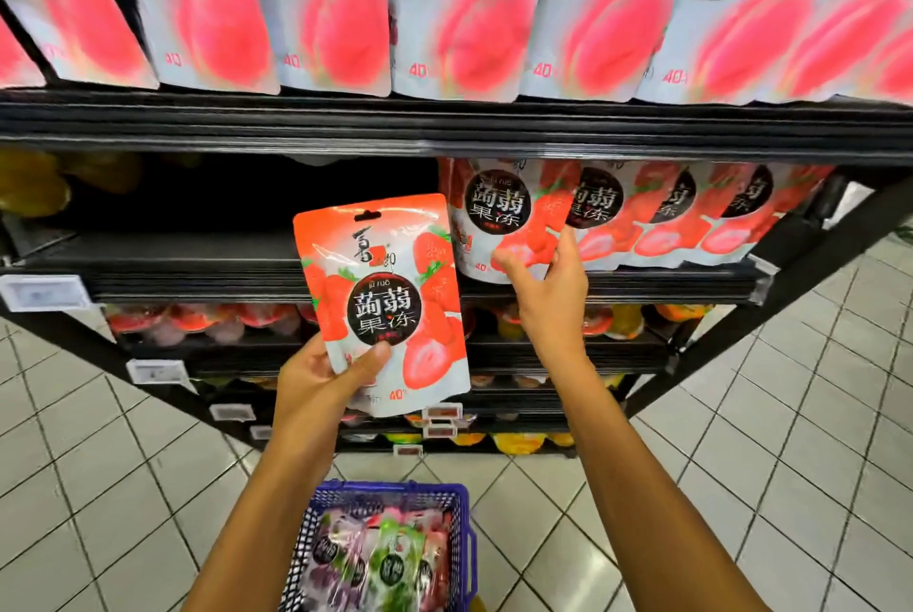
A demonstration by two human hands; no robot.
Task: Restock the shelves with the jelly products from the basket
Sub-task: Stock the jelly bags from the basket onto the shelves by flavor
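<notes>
My left hand (323,377) grips the bottom of a red-and-white strawberry jelly pouch (390,295), held upright in front of the middle shelf (197,265). My right hand (546,288) reaches to the leftmost strawberry pouch (494,216) standing on that shelf, with fingers spread and touching its lower front. A row of the same strawberry pouches (667,211) runs to the right. The blue basket (459,503) stands on the floor below, holding several jelly pouches of mixed colours.
The top shelf carries a full row of peach pouches (469,18). The left part of the middle shelf is dark and bare, with yellow packs (34,186) at the far left. Lower shelves hold jelly cups (207,320). White tiled floor (790,414) surrounds the rack.
</notes>
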